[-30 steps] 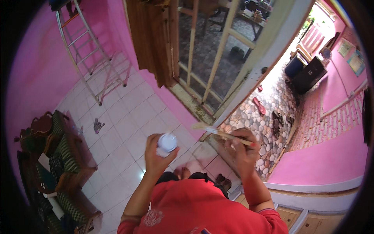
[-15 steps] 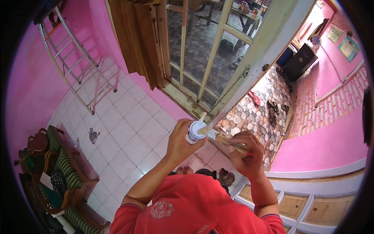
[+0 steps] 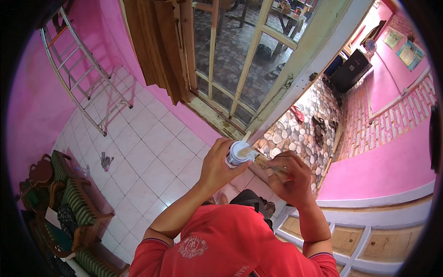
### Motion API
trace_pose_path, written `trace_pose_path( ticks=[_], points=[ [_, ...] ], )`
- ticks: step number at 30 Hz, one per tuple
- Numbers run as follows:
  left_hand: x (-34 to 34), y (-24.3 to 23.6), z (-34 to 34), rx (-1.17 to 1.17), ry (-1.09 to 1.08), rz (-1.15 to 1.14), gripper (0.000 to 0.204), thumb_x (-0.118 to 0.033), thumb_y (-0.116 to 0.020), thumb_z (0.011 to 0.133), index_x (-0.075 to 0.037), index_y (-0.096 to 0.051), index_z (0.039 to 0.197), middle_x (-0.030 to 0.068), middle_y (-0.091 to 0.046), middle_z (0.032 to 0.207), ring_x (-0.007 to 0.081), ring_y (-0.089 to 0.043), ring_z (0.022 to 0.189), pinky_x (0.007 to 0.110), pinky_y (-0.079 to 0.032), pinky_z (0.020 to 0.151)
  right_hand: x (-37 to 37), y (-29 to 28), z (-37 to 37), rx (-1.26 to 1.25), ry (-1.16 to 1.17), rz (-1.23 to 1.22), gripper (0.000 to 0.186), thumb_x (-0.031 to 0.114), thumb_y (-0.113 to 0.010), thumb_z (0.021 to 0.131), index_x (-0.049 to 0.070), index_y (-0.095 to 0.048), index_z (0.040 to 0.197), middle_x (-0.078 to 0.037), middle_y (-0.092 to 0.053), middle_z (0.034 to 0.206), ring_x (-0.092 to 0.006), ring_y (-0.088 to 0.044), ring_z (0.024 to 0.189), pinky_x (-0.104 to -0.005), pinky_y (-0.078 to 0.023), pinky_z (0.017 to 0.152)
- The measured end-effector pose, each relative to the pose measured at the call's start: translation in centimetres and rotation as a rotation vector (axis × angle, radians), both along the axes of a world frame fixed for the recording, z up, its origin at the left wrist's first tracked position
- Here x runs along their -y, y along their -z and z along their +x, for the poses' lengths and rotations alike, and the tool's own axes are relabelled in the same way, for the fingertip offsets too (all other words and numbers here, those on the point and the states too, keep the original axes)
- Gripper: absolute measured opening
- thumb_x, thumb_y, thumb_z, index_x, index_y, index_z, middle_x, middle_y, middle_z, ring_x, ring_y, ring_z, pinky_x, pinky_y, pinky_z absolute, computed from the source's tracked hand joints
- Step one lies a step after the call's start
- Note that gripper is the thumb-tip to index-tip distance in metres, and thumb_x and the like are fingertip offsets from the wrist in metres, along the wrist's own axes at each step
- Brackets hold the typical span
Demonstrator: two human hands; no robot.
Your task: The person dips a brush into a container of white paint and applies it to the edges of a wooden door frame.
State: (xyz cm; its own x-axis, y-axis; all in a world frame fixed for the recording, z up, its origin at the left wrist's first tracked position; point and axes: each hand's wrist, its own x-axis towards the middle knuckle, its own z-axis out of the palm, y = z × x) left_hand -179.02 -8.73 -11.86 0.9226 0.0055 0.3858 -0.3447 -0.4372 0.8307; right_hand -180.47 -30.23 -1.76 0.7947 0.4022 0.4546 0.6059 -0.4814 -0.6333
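My left hand [image 3: 218, 161] grips a small white paint can [image 3: 236, 157] with a pale stick [image 3: 245, 137] poking out of its top, in front of the window frame. In my right hand [image 3: 288, 175] is a paintbrush [image 3: 256, 159], its bristles at the can's mouth; how far they reach inside I cannot tell. The brush handle is mostly hidden by my fingers. Both hands are close together over the tiled floor.
An aluminium ladder [image 3: 78, 69] leans at upper left. Green striped wooden seats [image 3: 83, 198] line the lower left. A glazed window [image 3: 230, 60] and brown curtain [image 3: 152, 51] are ahead, sandals [image 3: 318, 129] on the pebble floor, a panelled door [image 3: 383, 240] at lower right.
Since a second ago, both hands have moved together, bringing the brush to the can. The view has shifted slightly, and the ladder and window appear further left.
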Motion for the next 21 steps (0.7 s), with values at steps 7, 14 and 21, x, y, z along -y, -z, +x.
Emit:
trace_pose_path(
  ticks=[7, 14, 21],
  points=[
    [2.3, -0.7, 0.6, -0.013, -0.039, 0.034, 0.059, -0.026, -0.091, 0.075, -0.003, -0.064, 0.122, 0.0109, -0.061, 0.118, 0.0266, -0.066, 0.103, 0.036, -0.055, 0.079, 2.7, -0.1, 2.2, 0.059, -0.023, 0.040, 0.026, 0.002, -0.076, 0.076, 0.005, -0.071, 0.101, -0.013, -0.071, 0.098, -0.0265, -0.071, 0.082, -0.0338, -0.057, 0.071],
    [6.6, -1.6, 1.7, -0.013, -0.142, 0.026, 0.059, -0.028, -0.091, 0.075, -0.003, -0.064, 0.122, 0.0109, -0.061, 0.119, 0.0253, -0.066, 0.103, 0.035, -0.054, 0.080, 7.2, -0.5, 5.9, 0.099, -0.063, 0.105, 0.018, 0.002, -0.077, 0.080, 0.001, -0.070, 0.097, -0.013, -0.071, 0.089, -0.0264, -0.072, 0.083, -0.0328, -0.056, 0.073],
    [12.0, -3.7, 3.3, -0.010, -0.221, 0.018, 0.059, -0.032, -0.089, 0.076, -0.002, -0.064, 0.121, 0.0119, -0.061, 0.118, 0.0276, -0.066, 0.103, 0.037, -0.055, 0.083, 12.5, -0.5, 9.7, -0.289, -0.017, 0.465, 0.007, 0.005, -0.068, 0.097, -0.002, -0.066, 0.098, -0.008, -0.069, 0.085, -0.0120, -0.065, 0.066, -0.0249, -0.051, 0.060]
  ],
)
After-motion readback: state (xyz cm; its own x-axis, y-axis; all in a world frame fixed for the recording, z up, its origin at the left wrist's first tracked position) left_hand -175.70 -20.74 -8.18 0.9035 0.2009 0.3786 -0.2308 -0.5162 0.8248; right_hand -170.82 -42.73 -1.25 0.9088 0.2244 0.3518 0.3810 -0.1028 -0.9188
